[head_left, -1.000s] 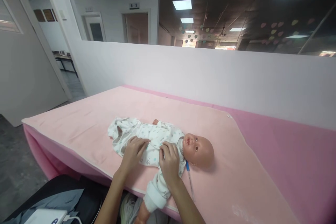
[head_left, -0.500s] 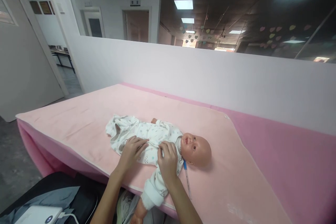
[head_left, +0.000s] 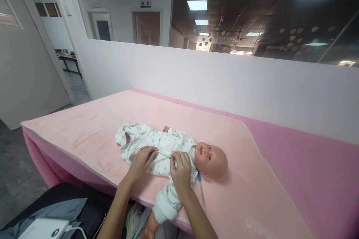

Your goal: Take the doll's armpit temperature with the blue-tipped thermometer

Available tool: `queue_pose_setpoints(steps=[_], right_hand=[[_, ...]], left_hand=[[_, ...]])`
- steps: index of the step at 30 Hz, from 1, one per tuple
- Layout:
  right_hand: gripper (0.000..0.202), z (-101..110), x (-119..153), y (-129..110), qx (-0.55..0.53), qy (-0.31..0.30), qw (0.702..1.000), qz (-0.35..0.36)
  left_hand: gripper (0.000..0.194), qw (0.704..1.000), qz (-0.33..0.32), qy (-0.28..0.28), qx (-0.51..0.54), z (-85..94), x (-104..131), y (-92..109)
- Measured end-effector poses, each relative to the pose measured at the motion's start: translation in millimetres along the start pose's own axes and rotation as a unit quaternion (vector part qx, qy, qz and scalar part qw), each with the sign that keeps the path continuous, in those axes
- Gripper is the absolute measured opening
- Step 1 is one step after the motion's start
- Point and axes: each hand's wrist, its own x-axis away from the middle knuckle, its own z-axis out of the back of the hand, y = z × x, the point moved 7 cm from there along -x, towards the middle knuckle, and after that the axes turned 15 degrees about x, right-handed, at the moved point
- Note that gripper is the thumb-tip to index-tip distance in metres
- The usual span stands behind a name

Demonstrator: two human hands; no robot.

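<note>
Left fingers point(head_left: 150, 150) and right fingers point(head_left: 180, 155) pinch the garment point(head_left: 165, 141) — its edge running between them.

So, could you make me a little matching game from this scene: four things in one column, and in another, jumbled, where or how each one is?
Things:
1. Doll
2. Thin stick
3. White device
4. Left hand

Places and states:
A. At the lower left, with a cable plugged in
B. At the front of the patterned clothes
C. On the pink cloth, blue at one end
D. Dressed in white patterned clothes

Right pairs: 1-D, 2-C, 3-A, 4-B
</note>
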Motion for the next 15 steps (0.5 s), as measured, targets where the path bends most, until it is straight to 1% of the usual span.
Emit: queue_pose_setpoints(steps=[3,10,12,15], right_hand=[[0.016,0.3,-0.1,0.3,-0.002,-0.003,1.0,-0.002],[0.015,0.4,-0.2,0.9,-0.007,-0.009,1.0,-0.007],[0.015,0.3,0.0,0.8,-0.009,-0.006,1.0,-0.005],[0.015,-0.5,0.5,1.1,-0.012,-0.005,1.0,-0.004]], left_hand=[[0.029,1.0,-0.013,-0.004,-0.01,-0.1,-0.4,0.5],[0.025,0.998,-0.024,-0.029,-0.043,-2.9,3.8,14.6],[0.024,0.998,-0.032,-0.034,-0.053,-5.1,3.6,14.3],[0.025,0.997,-0.048,-0.019,-0.064,-6.7,3.6,10.1]])
